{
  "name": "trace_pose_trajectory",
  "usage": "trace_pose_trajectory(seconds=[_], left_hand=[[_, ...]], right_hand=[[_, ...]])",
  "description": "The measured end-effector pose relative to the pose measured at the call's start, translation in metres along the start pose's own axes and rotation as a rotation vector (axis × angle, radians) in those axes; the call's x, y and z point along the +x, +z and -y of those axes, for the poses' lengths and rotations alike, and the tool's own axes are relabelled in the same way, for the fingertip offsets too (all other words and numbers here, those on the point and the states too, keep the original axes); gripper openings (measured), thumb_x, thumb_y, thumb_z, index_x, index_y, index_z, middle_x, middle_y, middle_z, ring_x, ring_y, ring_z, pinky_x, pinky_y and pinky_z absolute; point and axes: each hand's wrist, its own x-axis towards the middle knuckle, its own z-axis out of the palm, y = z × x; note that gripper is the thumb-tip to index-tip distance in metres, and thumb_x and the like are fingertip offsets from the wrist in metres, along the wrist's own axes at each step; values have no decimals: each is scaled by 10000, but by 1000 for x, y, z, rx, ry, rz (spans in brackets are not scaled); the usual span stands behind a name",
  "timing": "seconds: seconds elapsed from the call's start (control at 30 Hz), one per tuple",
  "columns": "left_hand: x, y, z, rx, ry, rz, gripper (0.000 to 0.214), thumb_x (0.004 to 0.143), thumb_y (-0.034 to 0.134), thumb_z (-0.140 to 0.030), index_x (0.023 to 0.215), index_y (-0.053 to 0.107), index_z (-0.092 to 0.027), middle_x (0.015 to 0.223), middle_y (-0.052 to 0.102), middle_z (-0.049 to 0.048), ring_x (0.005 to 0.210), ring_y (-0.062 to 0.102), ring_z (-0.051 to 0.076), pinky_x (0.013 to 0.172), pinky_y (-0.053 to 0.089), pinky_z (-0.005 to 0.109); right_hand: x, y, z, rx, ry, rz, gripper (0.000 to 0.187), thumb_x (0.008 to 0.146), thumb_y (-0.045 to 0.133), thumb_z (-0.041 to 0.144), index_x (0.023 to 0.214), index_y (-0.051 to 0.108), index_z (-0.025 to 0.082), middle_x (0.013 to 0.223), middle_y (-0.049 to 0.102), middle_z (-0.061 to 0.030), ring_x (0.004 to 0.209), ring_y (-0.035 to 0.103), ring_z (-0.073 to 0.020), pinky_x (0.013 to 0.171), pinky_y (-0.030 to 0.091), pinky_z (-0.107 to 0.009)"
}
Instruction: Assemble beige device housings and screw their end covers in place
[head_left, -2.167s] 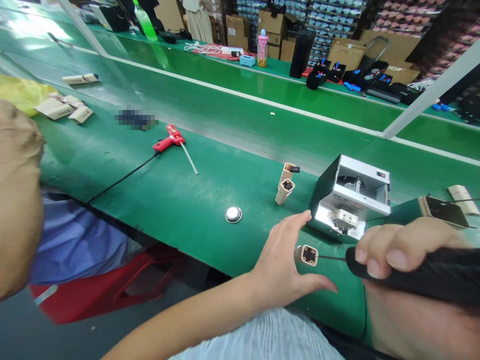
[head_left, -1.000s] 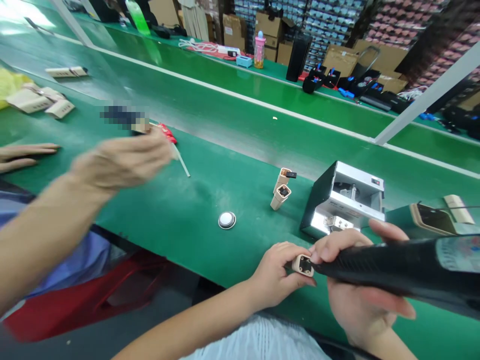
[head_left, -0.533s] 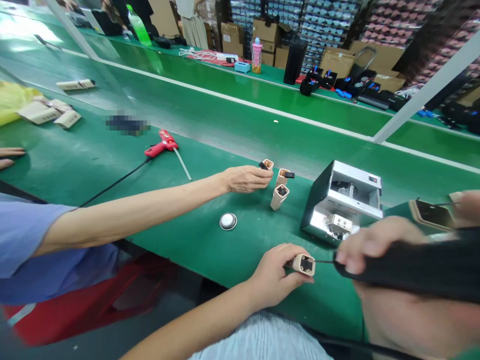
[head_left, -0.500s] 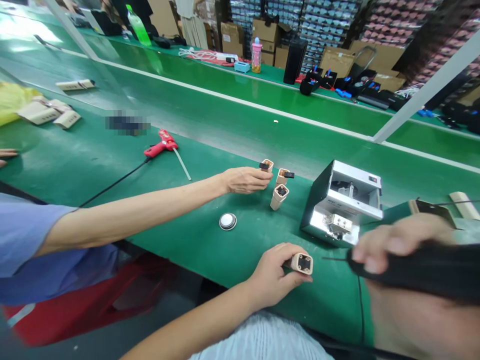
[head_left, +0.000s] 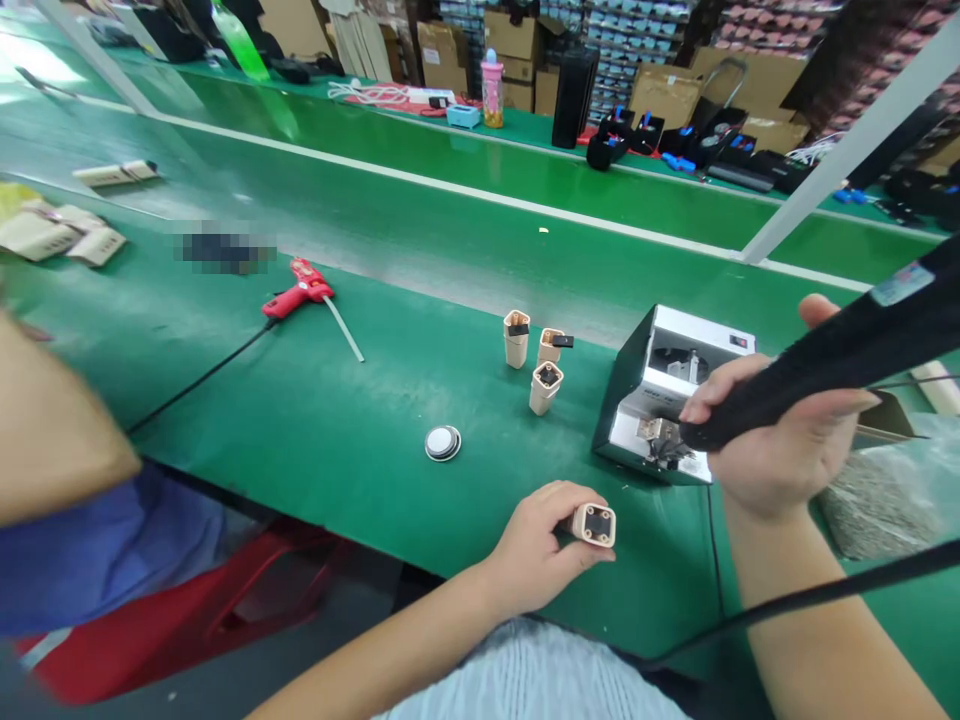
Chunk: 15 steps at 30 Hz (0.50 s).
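My left hand (head_left: 540,540) grips a beige plastic connector housing (head_left: 595,524) with its square end facing up. My right hand (head_left: 780,435) is shut around a black electric screwdriver (head_left: 810,385), whose tip sits at the outlet of a silver-and-black screw feeder (head_left: 675,395). The feeder stands on the green belt, and the tip's contact point is hidden among its parts. Several similar beige housings (head_left: 516,338) stand upright on the belt, away from both hands.
A co-worker's blurred arm (head_left: 52,430) enters at the left edge. A red glue gun (head_left: 300,288), its cable and a round white disc (head_left: 442,443) lie on the green belt (head_left: 360,420). A clear bag of grey parts (head_left: 877,505) lies at the right.
My right hand has carried the screwdriver up to the feeder. The co-worker's arm has withdrawn left, leaving another beige housing standing on the belt. My left hand stays nearly still.
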Motion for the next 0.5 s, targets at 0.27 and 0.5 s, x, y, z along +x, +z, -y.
trace_pose_trajectory(seconds=[0.27, 0.5], left_hand=[[1, -1, -1, -7, 3, 19, 317, 912, 857, -473, 1065, 774, -208, 1004, 806, 57, 918, 728, 223, 872, 557, 346], [0, 0, 0, -24, 58, -7, 348, 889, 895, -450, 1109, 787, -203, 1037, 821, 60, 945, 747, 223, 905, 560, 341]], right_hand=[[-6, 0, 2, 13, 72, 12, 776, 994, 531, 823, 1562, 523, 293, 691, 648, 21, 451, 557, -195, 372, 475, -311], [-30, -5, 48, 91, 214, 96, 694, 1039, 363, 831, 1562, 484, 391, 711, 624, 36, 452, 528, -198, 392, 496, -344]])
